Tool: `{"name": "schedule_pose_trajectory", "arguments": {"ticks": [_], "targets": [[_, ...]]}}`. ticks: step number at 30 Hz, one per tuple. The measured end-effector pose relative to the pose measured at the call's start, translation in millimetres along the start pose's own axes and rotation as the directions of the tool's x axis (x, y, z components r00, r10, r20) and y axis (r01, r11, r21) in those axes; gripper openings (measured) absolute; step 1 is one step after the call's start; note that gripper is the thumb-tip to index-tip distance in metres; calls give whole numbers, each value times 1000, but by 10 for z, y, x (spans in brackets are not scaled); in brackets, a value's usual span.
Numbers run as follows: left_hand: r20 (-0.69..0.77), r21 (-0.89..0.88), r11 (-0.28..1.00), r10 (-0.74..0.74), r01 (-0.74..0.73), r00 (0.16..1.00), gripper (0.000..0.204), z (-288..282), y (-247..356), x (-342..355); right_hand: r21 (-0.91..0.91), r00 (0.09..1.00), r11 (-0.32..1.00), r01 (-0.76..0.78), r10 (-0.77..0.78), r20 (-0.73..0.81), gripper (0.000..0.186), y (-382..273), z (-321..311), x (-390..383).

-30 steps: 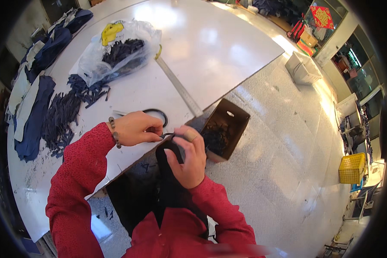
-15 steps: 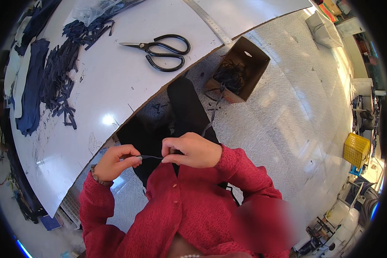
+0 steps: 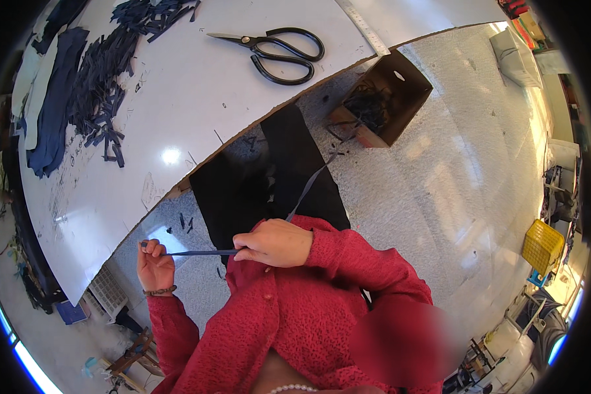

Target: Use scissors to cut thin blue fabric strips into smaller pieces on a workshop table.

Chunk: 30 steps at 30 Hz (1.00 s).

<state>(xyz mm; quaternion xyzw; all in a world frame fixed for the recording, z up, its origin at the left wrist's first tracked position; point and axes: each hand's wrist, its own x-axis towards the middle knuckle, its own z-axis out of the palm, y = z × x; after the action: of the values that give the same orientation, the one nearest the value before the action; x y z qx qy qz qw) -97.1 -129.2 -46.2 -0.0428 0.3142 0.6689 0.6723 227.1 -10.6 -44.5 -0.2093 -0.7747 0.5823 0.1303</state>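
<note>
A narrow dark blue fabric strip (image 3: 200, 253) is stretched level between my two hands, in front of my body. My left hand (image 3: 155, 266) pinches its left end between thumb and fingers. With its fingers closed, my right hand (image 3: 277, 243) grips the strip farther along. Behind that hand a dark strip (image 3: 306, 188) runs up over my leg toward the cardboard box (image 3: 410, 98) on the floor, which holds a tangle of dark strips (image 3: 368, 108). Black-handled scissors (image 3: 259, 46) lie on the white table (image 3: 197, 98), beyond both hands.
On the table's left lie a heap of short dark strips (image 3: 102, 85), longer dark blue cloth pieces (image 3: 54, 108) and a metal ruler (image 3: 363, 26) near the far edge. The table edge slants past my left hand. A yellow basket (image 3: 543, 246) stands far right.
My left hand has drawn away to the left and slightly down, so a longer length of strip shows between the hands. My head view has shifted; the table things appear farther up and right.
</note>
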Motion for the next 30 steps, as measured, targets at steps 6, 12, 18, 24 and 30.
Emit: {"name": "schedule_pose_trajectory", "arguments": {"ticks": [6, 12, 18, 24, 30], "targets": [[-598, 387, 894, 430, -227, 676, 26, -2003, 1449, -881, -32, 995, 999, 17, -14, 100, 26, 36, 38, -81], [-642, 658, 747, 625, -99, 444, 27, -2650, 2214, -1551, 77, 978, 996, 48, -63, 200, 25, 83, 200, -29], [-239, 906, 410, 289, 106, 927, 41, -543, -78, -223, 50, 977, 988, -143, 133, 169, 25, 81, 225, 146], [-115, 944, 277, -234, 180, 965, 30, 448, -1116, 186, 13, 997, 997, -72, 72, -9, 23, 271, 300, 150], [-81, 938, 291, -346, 189, 935, 21, 582, -1057, 450, 520, 949, 794, -313, 275, 152, 15, 497, -31, -26]]}}
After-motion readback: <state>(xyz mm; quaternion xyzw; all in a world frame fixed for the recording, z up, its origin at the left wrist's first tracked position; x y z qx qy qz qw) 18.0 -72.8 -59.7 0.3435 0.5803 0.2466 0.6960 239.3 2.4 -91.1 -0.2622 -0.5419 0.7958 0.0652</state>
